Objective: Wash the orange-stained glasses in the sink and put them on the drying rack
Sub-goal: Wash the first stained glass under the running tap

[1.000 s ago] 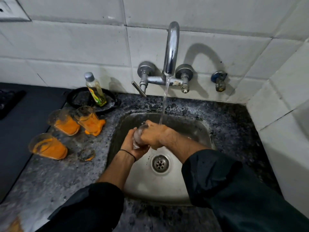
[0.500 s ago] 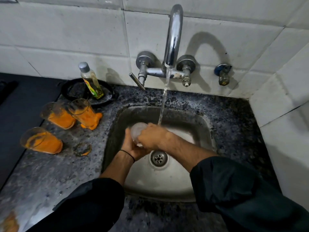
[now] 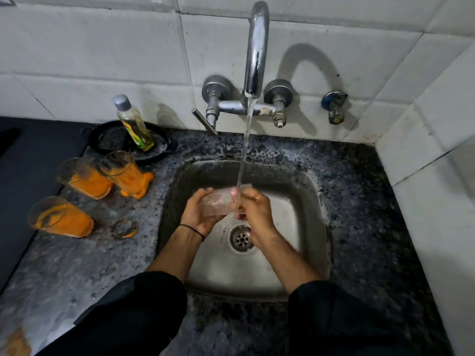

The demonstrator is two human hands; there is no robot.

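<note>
The fingers (image 3: 199,195) of the left hand (image 3: 198,214) curl up and around the near end of a clear glass (image 3: 218,204), which lies on its side across the palm, so the glass rests in the cupped hand with the fingertips hooked over its upper edge. The right hand (image 3: 257,214) closes on the glass's other end, its fingers wrapped against the rim side (whether any reach inside the glass cannot be told, since water and blur hide it). The glass is held between the two hands, above the drain (image 3: 241,238) and a little behind it, inside the steel sink (image 3: 308,201). A stream of water (image 3: 245,150) falls from the tap (image 3: 254,60) and strikes the glass just where the right hand meets it. A thin dark band (image 3: 192,229) circles the left wrist, and both forearms run back into black sleeves (image 3: 133,312). On the speckled tabletop (image 3: 359,188) left of the sink stand three orange-stained glasses: one (image 3: 127,173) nearest the sink with an orange spill at its foot, a second (image 3: 82,177) touching it on the left, a third (image 3: 59,217) nearer the person and apart from the pair. Behind them a bottle of yellowish liquid (image 3: 135,124) leans in a black dish (image 3: 108,140) against the white tiled wall.
</note>
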